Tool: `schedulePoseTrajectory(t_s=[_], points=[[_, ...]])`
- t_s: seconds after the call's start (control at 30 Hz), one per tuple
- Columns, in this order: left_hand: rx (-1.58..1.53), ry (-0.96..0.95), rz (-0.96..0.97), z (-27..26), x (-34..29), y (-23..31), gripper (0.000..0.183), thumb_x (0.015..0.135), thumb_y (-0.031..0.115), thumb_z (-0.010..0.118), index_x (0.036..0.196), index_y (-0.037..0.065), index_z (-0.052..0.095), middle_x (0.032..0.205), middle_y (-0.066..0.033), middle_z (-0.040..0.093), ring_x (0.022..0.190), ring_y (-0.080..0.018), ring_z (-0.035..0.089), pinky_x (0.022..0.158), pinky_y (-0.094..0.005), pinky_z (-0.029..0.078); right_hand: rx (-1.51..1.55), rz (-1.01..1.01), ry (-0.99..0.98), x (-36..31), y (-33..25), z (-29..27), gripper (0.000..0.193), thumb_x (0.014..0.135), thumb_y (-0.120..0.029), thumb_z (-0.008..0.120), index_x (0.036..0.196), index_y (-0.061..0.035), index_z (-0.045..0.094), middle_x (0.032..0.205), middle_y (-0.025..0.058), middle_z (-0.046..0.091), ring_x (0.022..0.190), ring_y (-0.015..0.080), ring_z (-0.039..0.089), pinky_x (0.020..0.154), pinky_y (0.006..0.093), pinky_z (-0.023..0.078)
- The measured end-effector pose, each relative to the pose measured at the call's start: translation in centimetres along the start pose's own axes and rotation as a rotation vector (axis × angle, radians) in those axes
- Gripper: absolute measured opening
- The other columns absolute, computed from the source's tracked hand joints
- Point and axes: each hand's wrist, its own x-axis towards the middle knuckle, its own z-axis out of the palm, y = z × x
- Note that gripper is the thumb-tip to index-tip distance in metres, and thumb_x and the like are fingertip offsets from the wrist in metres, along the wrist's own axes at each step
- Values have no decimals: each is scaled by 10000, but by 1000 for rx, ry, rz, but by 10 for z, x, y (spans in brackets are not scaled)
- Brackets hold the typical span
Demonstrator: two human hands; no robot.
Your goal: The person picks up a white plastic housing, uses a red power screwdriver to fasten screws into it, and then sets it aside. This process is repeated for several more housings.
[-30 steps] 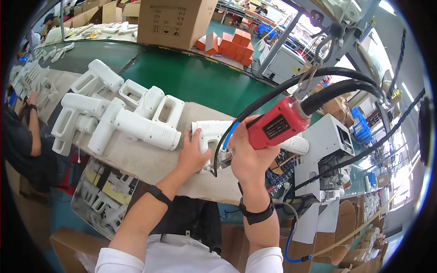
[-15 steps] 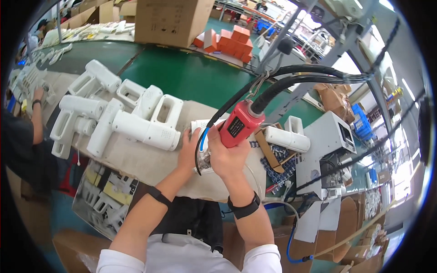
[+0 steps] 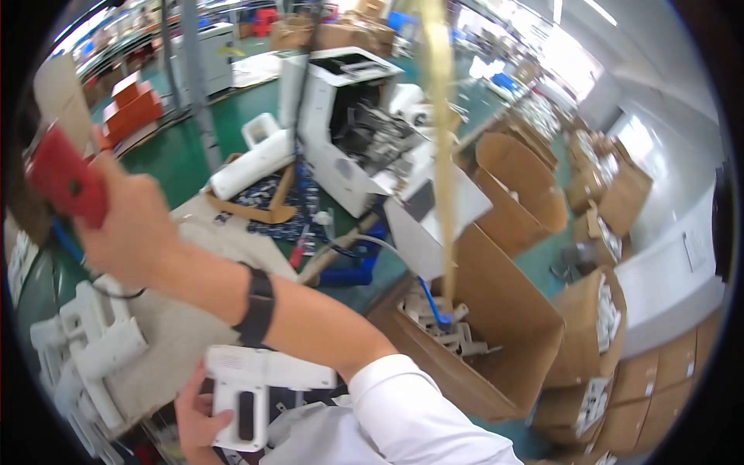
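Observation:
My right hand [image 3: 133,221] is closed round a red electric screwdriver [image 3: 70,180] at the left, blurred by motion; its tip cannot be made out. Close to my body, my left hand [image 3: 200,415] grips the handle side of a white gun-shaped plastic housing [image 3: 246,370]. Screw holes show along the housing's upward face, and the opening in its handle is visible. My right forearm passes above it. Farther left on the bench mat [image 3: 174,306] lie several more white gun-shaped housings [image 3: 105,345].
Beyond the mat, a single white housing [image 3: 252,167] lies beside cardboard strips and many small dark parts [image 3: 271,203]. A white machine [image 3: 322,132] stands behind. To my right, an open carton [image 3: 511,341] holds white parts, with a blue-ended hose [image 3: 442,318] above it.
The view has swung right. My left hand now has the white housing off the mat and near my body. My right hand, still holding the red screwdriver, is apart from it.

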Motion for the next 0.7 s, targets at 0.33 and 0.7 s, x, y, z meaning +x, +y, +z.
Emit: schedulePoseTrajectory(t_s=[0.33, 0.7], points=[[162, -724, 277, 252, 142, -57, 489, 868, 154, 694, 1316, 43, 533, 1366, -138, 534, 1283, -260, 487, 1075, -391, 388, -30, 237, -187, -26, -9, -11, 304, 770, -69, 669, 1016, 2, 505, 778, 270, 621, 790, 484, 600, 698, 509, 473], [998, 381, 532, -4, 70, 60, 420, 801, 180, 705, 1180, 27, 610, 1144, -181, 646, 1067, -350, 618, 941, -415, 494, 200, 402, 25, -24, -17, -22, 237, 863, -107, 744, 1040, -19, 613, 753, -22, 596, 631, 33, 524, 553, 193, 402]])
